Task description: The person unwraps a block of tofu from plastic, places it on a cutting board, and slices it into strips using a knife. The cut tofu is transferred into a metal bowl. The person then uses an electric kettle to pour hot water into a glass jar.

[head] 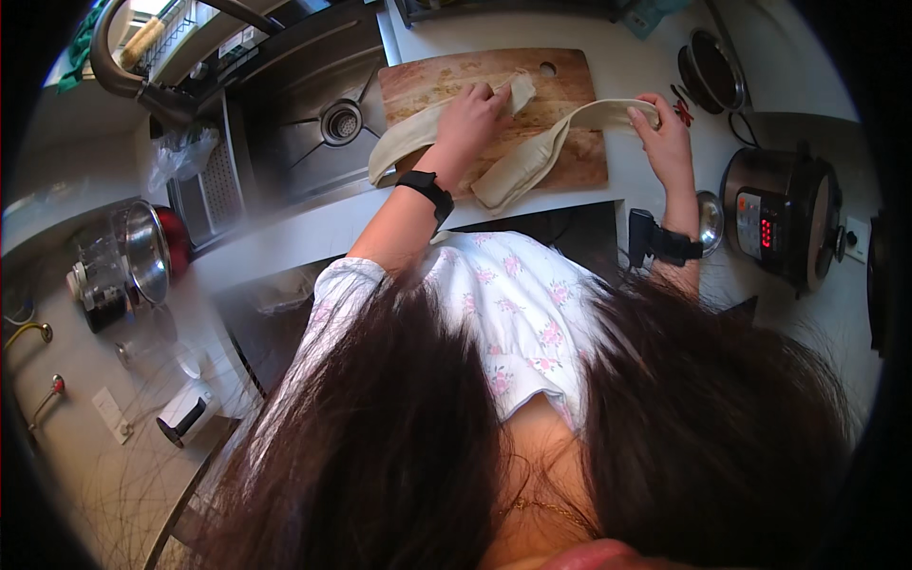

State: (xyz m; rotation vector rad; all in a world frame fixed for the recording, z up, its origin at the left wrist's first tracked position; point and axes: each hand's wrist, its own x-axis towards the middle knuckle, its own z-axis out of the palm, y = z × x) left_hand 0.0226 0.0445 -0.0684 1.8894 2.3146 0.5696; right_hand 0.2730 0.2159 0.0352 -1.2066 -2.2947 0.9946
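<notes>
A wooden cutting board (491,71) with a round hole near one corner lies in front of me, partly over the sink's side. Two long, pale, flat strips of what looks like dough or bean-curd sheet are on it. My left hand (476,114) is over the left strip (406,139), its fingers bent around it near the far end. That strip's other end hangs past the board's left edge. With thumb and fingers, my right hand (662,132) grips the raised end of the right strip (524,164). Its wide folded end rests at the board's near edge.
The steel sink (285,135) with its drain is left of the board, below a dark faucet (117,78). To the right stand a multicooker (780,214) with a lit display and a dark round pan (712,71). Small red pieces (682,112) lie past my right hand.
</notes>
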